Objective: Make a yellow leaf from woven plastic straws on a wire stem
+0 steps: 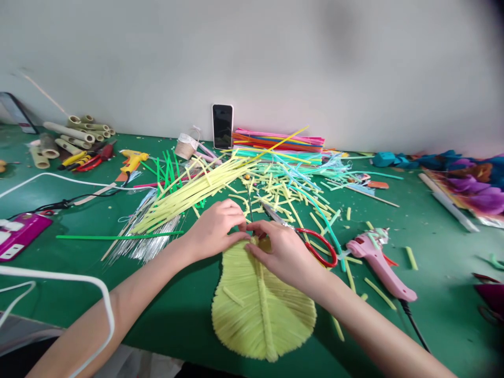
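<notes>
A yellow-green leaf of pipe cleaners (pixel 271 320) lies flat on the green table, its wide end towards me. A thick midrib runs down its middle, and a short loose piece rests on its left half. My left hand (pixel 218 228) is closed in a pinch at the leaf's narrow far end. Beside it, almost touching, my right hand (pixel 283 252) pinches the same end from the right. Fingers hide what exactly lies between them. Just past my right hand are scissors with red handles (pixel 321 251), blades pointing away to the left.
A pink glue gun (pixel 381 262) lies right. Yellow pipe cleaners (pixel 197 191) and cut pieces spread behind my hands. Farther off are a yellow glue gun (pixel 132 160), bamboo tubes (pixel 73 135) and a propped phone (pixel 222 126). A white cable (pixel 104 294) crosses before my left forearm.
</notes>
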The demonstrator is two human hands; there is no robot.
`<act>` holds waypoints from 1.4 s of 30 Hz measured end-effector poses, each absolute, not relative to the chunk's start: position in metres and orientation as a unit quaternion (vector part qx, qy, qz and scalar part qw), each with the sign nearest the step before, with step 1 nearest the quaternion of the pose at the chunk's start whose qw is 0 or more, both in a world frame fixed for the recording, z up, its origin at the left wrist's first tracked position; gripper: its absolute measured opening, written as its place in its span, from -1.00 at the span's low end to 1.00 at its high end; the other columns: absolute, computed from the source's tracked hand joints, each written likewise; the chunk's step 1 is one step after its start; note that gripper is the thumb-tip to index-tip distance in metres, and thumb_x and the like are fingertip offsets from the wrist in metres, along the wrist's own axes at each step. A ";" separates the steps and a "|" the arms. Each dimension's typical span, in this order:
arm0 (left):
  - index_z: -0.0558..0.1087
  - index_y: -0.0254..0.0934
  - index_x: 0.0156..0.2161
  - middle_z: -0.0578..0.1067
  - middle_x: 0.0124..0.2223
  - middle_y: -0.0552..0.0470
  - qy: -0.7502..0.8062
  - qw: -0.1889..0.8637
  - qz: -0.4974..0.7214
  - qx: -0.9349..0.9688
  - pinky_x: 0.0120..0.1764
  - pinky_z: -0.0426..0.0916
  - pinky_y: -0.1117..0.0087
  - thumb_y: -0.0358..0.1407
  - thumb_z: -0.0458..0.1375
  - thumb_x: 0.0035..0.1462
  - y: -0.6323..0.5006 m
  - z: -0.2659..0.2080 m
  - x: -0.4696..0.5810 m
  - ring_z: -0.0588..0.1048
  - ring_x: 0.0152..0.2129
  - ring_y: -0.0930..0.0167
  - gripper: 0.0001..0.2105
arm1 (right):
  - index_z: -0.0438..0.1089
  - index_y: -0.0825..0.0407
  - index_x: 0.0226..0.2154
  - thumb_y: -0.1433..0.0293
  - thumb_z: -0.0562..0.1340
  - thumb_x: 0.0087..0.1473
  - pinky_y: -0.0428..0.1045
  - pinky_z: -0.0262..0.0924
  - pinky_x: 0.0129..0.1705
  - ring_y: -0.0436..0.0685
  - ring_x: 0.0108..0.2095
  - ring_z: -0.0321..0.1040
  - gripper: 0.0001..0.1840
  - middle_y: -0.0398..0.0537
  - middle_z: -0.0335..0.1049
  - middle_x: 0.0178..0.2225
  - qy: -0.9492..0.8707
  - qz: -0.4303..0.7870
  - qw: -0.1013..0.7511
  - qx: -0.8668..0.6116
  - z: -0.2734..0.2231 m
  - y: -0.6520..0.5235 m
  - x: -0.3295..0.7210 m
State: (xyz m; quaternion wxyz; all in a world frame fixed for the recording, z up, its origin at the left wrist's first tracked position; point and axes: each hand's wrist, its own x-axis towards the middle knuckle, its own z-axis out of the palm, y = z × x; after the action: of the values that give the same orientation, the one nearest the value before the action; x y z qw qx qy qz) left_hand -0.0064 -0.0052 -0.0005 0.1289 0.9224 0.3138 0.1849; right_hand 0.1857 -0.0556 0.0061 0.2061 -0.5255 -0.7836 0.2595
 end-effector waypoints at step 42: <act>0.40 -0.26 -0.48 0.47 -0.46 0.02 0.391 0.085 0.190 0.897 -0.30 0.27 0.33 -0.10 0.11 0.24 -0.004 -0.002 -0.014 0.39 -0.31 0.30 -0.67 | 0.46 0.02 -0.07 0.41 0.28 0.06 0.03 0.28 -0.23 0.15 -0.29 0.45 -0.67 -0.08 0.51 -0.32 -0.747 0.232 0.246 -0.573 0.004 -0.057 0.189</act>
State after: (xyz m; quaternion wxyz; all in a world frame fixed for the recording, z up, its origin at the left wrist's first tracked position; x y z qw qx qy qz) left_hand -0.0135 -0.0035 -0.0020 0.0853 0.8965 0.3907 0.1905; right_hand 0.1888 -0.0565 0.0039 0.2458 -0.5730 -0.7466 0.2318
